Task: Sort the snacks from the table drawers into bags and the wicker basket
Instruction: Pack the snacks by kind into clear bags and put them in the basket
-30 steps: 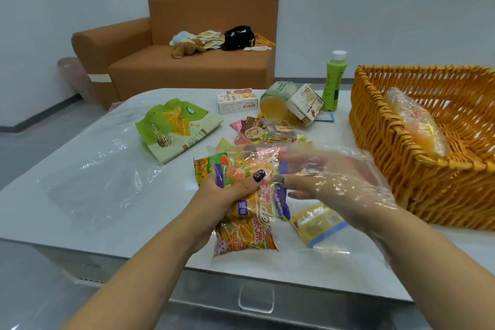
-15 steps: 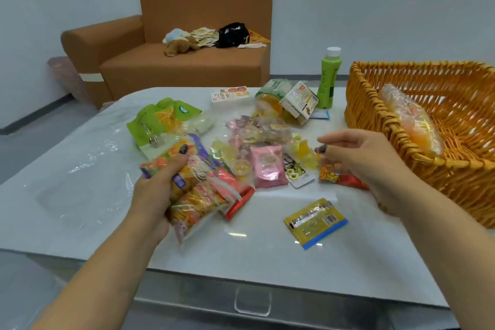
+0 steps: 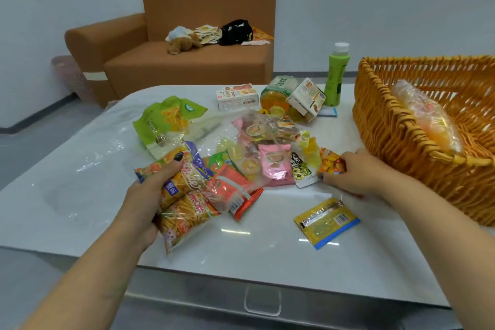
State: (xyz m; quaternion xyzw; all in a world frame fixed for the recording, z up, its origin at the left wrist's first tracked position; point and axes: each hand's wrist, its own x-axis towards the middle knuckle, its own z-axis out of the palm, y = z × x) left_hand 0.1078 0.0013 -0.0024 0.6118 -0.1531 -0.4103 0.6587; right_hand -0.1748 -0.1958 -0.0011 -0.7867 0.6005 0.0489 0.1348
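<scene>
- While both forearms reach in from the bottom edge, the left hand (image 3: 152,190) is clamped around a clear bag of snacks (image 3: 187,195), thumb on top.
- That bag holds orange stick-snack packets; its long axis runs from near left to far right, its open end toward the loose pile.
- A red packet (image 3: 235,193) sticks out of the bag's mouth onto the white counter (image 3: 267,246).
- Closed in a pinch, the right hand (image 3: 359,174) grips 1 small orange packet (image 3: 330,162) at the pile's right edge, just beside the wicker basket (image 3: 401,139).
- Inside the basket lies 1 filled clear bag (image 3: 428,120), leaning on the near wall.
- Near the front edge, 1 yellow sachet (image 3: 325,222) lies flat, apart from both hands.
- At the far side stands a green bottle (image 3: 336,75), upright.
</scene>
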